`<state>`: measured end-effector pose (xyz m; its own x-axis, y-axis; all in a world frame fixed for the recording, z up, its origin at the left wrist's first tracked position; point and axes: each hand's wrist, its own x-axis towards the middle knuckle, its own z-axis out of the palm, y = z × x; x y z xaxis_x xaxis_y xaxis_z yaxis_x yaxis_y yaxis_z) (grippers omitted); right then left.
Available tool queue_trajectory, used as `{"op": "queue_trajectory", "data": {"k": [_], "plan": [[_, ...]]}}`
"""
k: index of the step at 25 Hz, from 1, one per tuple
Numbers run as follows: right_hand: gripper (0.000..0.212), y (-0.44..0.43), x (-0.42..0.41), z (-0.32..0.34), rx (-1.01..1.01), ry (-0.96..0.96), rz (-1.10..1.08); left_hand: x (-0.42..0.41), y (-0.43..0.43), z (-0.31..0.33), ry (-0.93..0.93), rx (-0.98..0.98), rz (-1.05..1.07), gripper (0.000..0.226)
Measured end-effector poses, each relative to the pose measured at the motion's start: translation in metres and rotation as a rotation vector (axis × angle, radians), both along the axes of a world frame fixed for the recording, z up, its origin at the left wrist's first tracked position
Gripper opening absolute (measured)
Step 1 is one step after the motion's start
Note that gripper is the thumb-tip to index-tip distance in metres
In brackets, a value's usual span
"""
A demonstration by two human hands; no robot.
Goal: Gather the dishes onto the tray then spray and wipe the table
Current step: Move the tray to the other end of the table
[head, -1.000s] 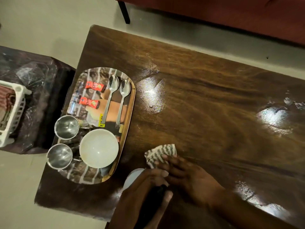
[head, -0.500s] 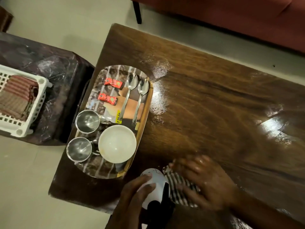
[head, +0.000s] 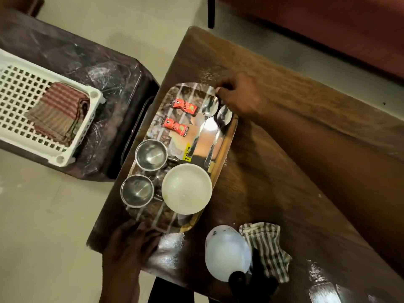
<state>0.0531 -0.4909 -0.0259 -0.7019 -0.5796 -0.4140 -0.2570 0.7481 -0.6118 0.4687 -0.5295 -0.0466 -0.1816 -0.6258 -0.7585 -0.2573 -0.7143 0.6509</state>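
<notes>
— Both our hands have left the spray bottle (head: pixel 227 252) and striped cloth (head: pixel 266 248).
— From the left we see a white basket (head: pixel 26 99) holding a folded cloth (head: pixel 56 114). Next comes our left hand (head: pixel 129 243) at the near end of the tray (head: pixel 228 143).
— Is it gripping?
— It's too blurred, so we cannot tell. The tray sits on the table (head: pixel 240 193) and carries steel cups (head: pixel 150 154), red sachets (head: pixel 184 106), a white bowl (head: pixel 187 189) and spoons (head: pixel 208 114).
— Our right hand (head: pixel 240 95) curls its fingers over the far rim. Bottle and cloth sit together by the table's near edge.
</notes>
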Motion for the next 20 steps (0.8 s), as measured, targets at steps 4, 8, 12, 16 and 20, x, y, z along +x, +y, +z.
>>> {"op": "queue_trajectory", "data": {"k": [4,8,12,16,20], "plan": [[0.022,-0.002,0.003,-0.009,-0.073,-0.098,-0.210,-0.016,0.002,0.003,0.008,0.022,0.048,0.033],[0.020,0.002,0.006,-0.003,-0.106,-0.182,-0.305,-0.016,-0.002,0.020,-0.007,-0.048,-0.039,0.035],[0.020,0.021,0.005,0.022,-0.153,-0.215,-0.414,-0.021,-0.023,0.041,0.000,-0.128,-0.140,0.040],[0.016,0.066,0.003,0.087,-0.223,-0.243,-0.543,-0.039,-0.050,0.097,0.019,-0.164,-0.236,0.033],[0.012,0.124,0.018,0.163,-0.276,-0.216,-0.690,-0.067,-0.076,0.164,0.066,-0.179,-0.330,0.034]]}}
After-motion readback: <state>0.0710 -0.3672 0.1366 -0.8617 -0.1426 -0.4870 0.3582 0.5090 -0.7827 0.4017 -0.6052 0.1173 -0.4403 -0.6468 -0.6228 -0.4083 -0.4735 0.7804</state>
